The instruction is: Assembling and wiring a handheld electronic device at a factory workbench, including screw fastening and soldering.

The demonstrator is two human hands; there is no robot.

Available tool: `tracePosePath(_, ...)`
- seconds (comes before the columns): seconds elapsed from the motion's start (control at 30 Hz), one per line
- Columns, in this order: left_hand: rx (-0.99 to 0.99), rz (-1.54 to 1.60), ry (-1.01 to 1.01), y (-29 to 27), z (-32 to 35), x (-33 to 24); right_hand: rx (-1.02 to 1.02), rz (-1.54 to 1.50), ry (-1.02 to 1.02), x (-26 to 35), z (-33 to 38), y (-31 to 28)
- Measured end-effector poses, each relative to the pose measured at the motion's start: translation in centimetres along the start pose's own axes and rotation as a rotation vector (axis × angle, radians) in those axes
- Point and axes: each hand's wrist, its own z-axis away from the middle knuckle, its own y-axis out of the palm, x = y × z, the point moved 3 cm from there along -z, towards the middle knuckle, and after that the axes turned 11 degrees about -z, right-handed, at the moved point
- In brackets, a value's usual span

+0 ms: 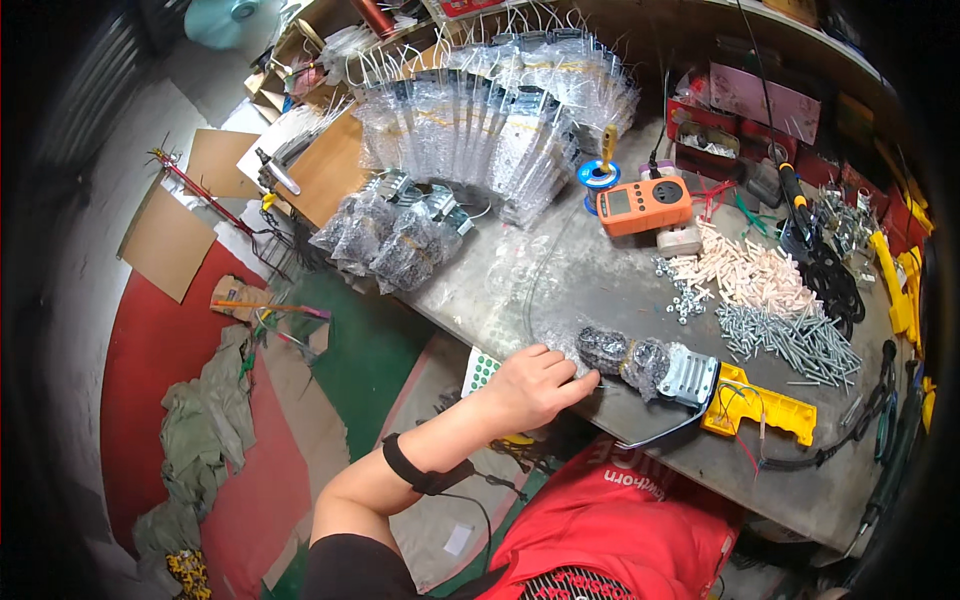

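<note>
My left hand [535, 388] is closed at the table's near edge, its fingers on the loose clear end of some bubble wrap [562, 343]. The wrap runs to the right around a dark, long part [602, 350], whose shape is mostly hidden. At the right end of this bundle sits a silvery metal housing [688, 375], joined to an open yellow plastic handle shell [760, 405] with thin wires showing. A bent metal rod [660, 436] sticks out below the housing, over the edge. A black band [420, 468] circles my left forearm. My right hand is out of view.
Pale sleeves [750, 275] and metal screws [790, 340] lie in piles on the right. An orange meter [645, 205] and a solder spool [600, 178] stand behind. Bubble-wrapped units [470, 130] are stacked at the back left, with smaller bundles [395, 240] nearer. Cables hang on the right.
</note>
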Motion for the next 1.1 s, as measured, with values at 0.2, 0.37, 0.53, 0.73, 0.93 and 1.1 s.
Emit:
tracePosePath(0.2,0.02,0.016,-0.014,-0.4,-0.6,-0.6,-0.105,-0.017,-0.071,0.2,1.2,-1.9)
tracePosePath(0.37,0.045,0.118,-0.016,0.1,-1.5,-0.8,-0.258,0.159,-0.174,3.0,3.5,-0.3)
tracePosePath(0.53,0.071,0.084,-0.058,-0.6,-1.1,-0.9,-0.391,0.585,-0.216,10.3,4.2,8.4)
tracePosePath(0.73,0.011,0.16,0.001,0.9,-2.6,-1.7,-0.756,0.954,-0.559,16.0,7.3,10.5)
tracePosePath(0.93,0.01,0.19,-0.019,1.1,-2.4,-2.1,-0.782,0.944,-0.588,16.8,7.4,10.0)
tracePosePath(1.1,-0.024,0.141,-0.108,0.6,-1.4,-1.6,-0.842,0.98,-0.512,16.4,6.2,7.9)
